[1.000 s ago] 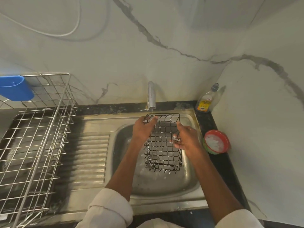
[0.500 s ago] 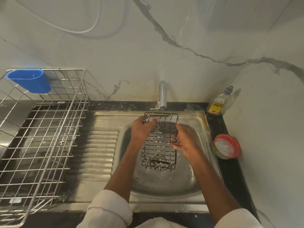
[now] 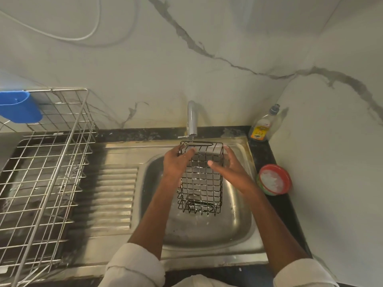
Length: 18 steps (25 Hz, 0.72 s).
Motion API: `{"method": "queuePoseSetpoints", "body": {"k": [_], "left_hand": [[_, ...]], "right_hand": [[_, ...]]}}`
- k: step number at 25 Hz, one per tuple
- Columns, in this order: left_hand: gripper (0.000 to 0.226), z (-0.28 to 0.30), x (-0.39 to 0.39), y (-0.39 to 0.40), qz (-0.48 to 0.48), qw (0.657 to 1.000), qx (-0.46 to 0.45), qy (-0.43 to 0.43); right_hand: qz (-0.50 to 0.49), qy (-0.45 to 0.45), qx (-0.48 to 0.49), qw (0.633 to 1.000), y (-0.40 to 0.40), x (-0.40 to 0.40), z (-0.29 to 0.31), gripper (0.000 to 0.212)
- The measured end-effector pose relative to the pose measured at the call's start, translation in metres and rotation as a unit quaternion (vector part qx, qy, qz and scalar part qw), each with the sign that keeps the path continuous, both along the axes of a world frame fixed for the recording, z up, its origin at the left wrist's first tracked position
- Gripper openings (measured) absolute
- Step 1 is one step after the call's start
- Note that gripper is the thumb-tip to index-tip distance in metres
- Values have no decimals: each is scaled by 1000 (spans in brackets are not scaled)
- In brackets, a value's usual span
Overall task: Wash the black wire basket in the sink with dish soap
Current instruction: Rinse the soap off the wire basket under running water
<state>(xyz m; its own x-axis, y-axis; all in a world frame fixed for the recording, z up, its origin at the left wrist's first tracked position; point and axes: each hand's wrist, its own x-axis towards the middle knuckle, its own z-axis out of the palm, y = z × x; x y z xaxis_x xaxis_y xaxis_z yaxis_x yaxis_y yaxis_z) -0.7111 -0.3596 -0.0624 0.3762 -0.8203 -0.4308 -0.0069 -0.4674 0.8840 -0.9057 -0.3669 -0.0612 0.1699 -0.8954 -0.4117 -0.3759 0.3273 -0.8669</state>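
Over the steel sink [image 3: 244,230], directly beneath the spout of the tap [image 3: 192,119], the black wire basket [image 3: 202,179] is held upright above the basin, its open top just under the spout and its bottom end raised clear of the basin floor, over the drain. The left hand [image 3: 176,164] is set against the basket's left side near the rim, with the fingers [image 3: 189,152] curled onto the wires and clamped on them. The right hand [image 3: 230,169] is laid against the basket's right side; its fingers are spread apart and flat, the thumb pressed on the front mesh, and no closed grasp is seen there. Whether water is running from the tap cannot be told.

To the right of the sink, on the dark counter [image 3: 267,158], a dish soap bottle [image 3: 263,126] is stood in the corner against the marbled wall, and nearer along the counter a round red-rimmed tub [image 3: 274,180] with white contents is placed. To the left of the sink, past the ribbed drainboard [image 3: 116,195], a silver wire dish rack [image 3: 43,168] is seen, with a blue plastic holder [image 3: 18,107] hung on its far edge.
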Motion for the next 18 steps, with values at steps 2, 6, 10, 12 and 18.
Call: {"method": "queuePoseSetpoints", "body": {"k": [2, 6, 10, 12, 18], "left_hand": [[75, 0, 2, 2, 8, 1000, 4, 25], [79, 0, -9, 8, -13, 1000, 18, 17], [81, 4, -21, 9, -40, 999, 4, 4], [76, 7, -24, 9, -41, 999, 3, 0], [92, 4, -9, 18, 1, 1000, -9, -22]], "right_hand": [[19, 2, -1, 1000, -1, -4, -3, 111], [7, 8, 4, 1000, -1, -13, -9, 123], [-15, 20, -12, 1000, 3, -22, -12, 117], [-29, 15, -23, 999, 4, -21, -11, 113], [-19, -10, -46, 999, 2, 1, -13, 113]]}}
